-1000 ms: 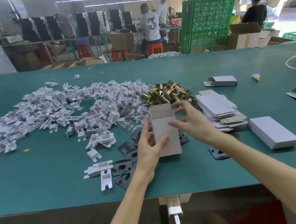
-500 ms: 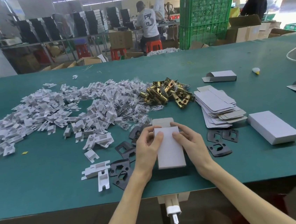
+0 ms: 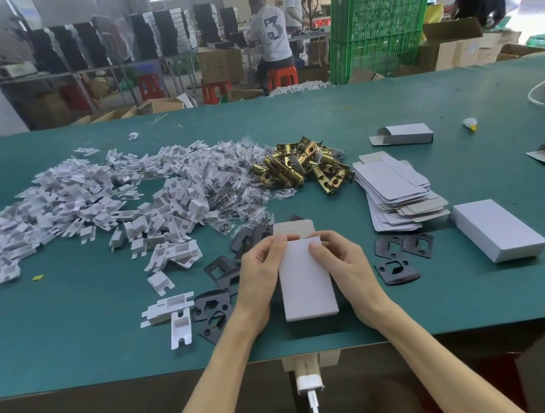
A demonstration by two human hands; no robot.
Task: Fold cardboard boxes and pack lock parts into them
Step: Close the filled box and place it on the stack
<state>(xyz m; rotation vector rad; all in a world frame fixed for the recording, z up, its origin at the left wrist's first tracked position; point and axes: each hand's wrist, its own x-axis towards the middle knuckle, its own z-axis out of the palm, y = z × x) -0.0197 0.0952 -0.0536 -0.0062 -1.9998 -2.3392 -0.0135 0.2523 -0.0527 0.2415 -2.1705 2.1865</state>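
Observation:
A small white cardboard box (image 3: 306,283) lies lengthwise on the green table (image 3: 77,344) near its front edge, its brown far flap standing open. My left hand (image 3: 258,275) grips the box's left side, thumb on top near the far end. My right hand (image 3: 344,266) grips the right side the same way. Brass latch parts (image 3: 300,166) lie in a pile behind. Black strike plates (image 3: 400,253) lie right and left of the box. White plastic inserts (image 3: 79,206) spread over the left half. A stack of flat box blanks (image 3: 394,190) sits to the right.
A closed white box (image 3: 499,229) lies at the right, with two part-folded boxes (image 3: 404,134) further back. Bagged screws (image 3: 239,193) lie between the inserts and the brass parts. A charger and cable (image 3: 310,384) hang below the table edge. People work at benches behind, by a green crate (image 3: 379,20).
One second ago I held the box upright in the air; I have laid it flat on the table, and both hands now hold its sides with the thumbs near the far end.

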